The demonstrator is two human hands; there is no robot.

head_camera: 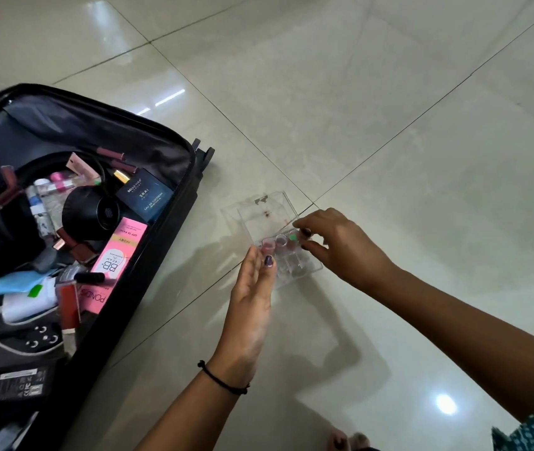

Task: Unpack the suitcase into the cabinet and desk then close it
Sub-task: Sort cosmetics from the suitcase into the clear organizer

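Note:
An open black suitcase (148,242) lies on the floor at the left, full of cosmetics, a blue perfume box (144,194), a pink BB cream box (119,252), a round black case (89,213) and cables. To its right a clear acrylic organizer (265,219) sits on the tiles, with small tubes standing in its front slots. My left hand (251,297) touches the organizer's near left corner with straight fingers. At the right front edge my right hand (334,245) curls its fingers round the organizer, beside a green-tipped tube (293,236).
Glossy cream floor tiles (389,125) spread out to the right and beyond. A black adapter (8,385) and a white charger (28,304) lie in the suitcase's near part. My toes (347,442) show at the bottom edge.

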